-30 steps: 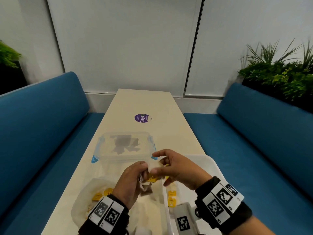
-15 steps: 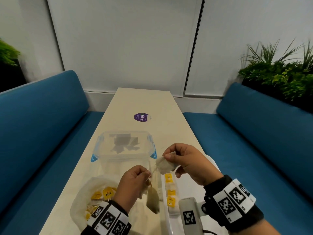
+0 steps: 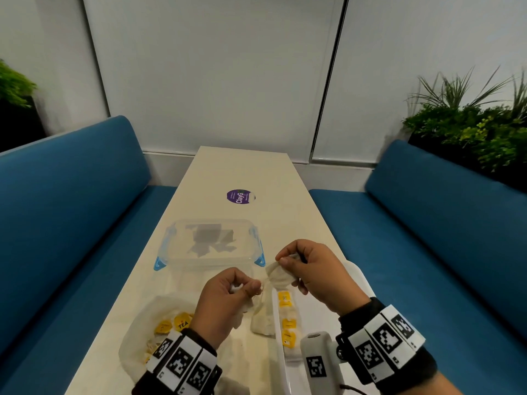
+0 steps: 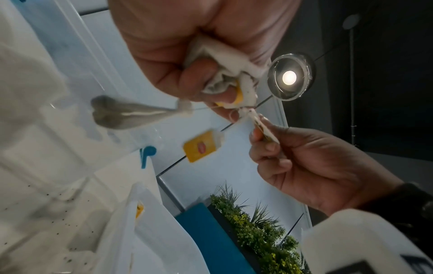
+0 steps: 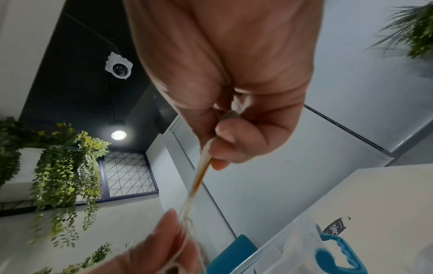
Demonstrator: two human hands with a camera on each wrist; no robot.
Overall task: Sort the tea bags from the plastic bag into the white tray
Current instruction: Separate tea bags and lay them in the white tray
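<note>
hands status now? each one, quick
Left hand: closed, gripping a bunch of tea bags.
Right hand: closed, pinching one tea bag.

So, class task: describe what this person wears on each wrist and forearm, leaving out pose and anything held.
Both hands are bare. The left hand has a black cuff at the wrist with a white band carrying three square black-and-white markers. The right hand has the same black cuff and marker band, plus a white camera block bearing one marker; a thin black cable trails from below it.
</note>
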